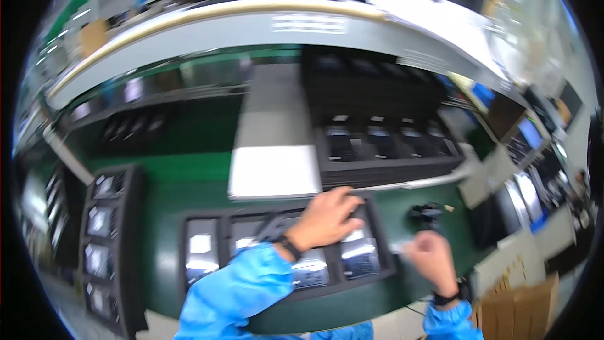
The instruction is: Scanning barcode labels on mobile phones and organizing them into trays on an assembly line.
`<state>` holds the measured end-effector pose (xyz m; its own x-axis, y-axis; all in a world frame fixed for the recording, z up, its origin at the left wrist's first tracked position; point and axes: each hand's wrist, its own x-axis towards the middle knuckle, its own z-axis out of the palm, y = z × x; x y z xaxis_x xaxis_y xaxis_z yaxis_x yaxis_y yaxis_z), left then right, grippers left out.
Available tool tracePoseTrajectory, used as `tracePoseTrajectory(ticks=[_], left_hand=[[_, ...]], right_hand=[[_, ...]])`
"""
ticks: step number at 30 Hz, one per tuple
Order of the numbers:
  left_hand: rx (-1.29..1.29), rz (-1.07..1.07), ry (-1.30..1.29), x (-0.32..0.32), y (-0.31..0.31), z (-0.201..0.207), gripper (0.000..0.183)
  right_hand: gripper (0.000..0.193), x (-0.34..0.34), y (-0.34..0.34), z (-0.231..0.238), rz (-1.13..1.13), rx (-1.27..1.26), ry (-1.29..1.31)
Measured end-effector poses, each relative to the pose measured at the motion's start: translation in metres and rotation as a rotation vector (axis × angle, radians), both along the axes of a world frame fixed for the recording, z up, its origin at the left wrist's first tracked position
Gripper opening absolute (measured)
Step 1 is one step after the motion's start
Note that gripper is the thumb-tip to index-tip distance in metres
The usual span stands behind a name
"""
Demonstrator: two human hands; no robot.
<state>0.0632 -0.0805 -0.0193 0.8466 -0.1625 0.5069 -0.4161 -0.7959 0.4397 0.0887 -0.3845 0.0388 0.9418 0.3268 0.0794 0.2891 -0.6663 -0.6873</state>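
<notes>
A black foam tray (387, 258) lies on the green table in front of me, with flat glossy dark panels (360, 255) in its slots. My left hand (324, 217) is over the right part of this tray, fingers apart and slightly bent, with the forearm crossing the middle panels. Whether its fingertips touch the tray I cannot tell. To the tray's right, my right hand (434, 261) is blurred, its fingers curled closed; what they hold, if anything, is hidden. Just beyond that hand sits a small black object (426, 213), its kind unclear.
Stacked black foam trays (390, 167) with similar panels stand at the back right. Another loaded tray (131, 239) runs along the left edge. A white-and-grey board (275, 173) lies behind the front tray. A shelf (251, 22) spans the back; cardboard boxes (519, 308) stand lower right.
</notes>
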Motion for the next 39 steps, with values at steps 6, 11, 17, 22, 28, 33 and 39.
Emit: tracePoseTrajectory(ticks=[6, 11, 17, 22, 28, 33, 39], left_hand=[[0.155, 0.071, 0.141, -0.005, -0.008, 0.000, 0.052], [0.078, 0.032, 0.255, -0.028, 0.019, 0.023, 0.061], [-0.048, 0.130, 0.275, -0.071, 0.067, 0.030, 0.039], [-0.082, 0.133, 0.214, -0.077, 0.076, 0.022, 0.036], [-0.059, 0.092, 0.062, -0.069, 0.072, 0.007, 0.031], [-0.011, 0.085, 0.035, -0.073, 0.067, 0.002, 0.031], [0.085, 0.114, 0.127, -0.075, 0.065, 0.001, 0.034]], right_hand=[[0.079, 0.039, -0.016, -0.024, -0.204, 0.017, -0.146], [0.071, 0.042, -0.009, -0.010, -0.194, -0.117, -0.093], [0.088, -0.031, 0.056, 0.027, 0.177, 0.452, 0.438], [0.079, -0.080, 0.115, 0.036, 0.389, 0.295, 0.494], [0.074, -0.087, 0.119, 0.037, 0.367, 0.263, 0.498], [0.074, -0.058, 0.085, 0.035, 0.300, 0.457, 0.382], [0.074, 0.021, 0.019, -0.009, -0.032, 0.135, -0.167]])
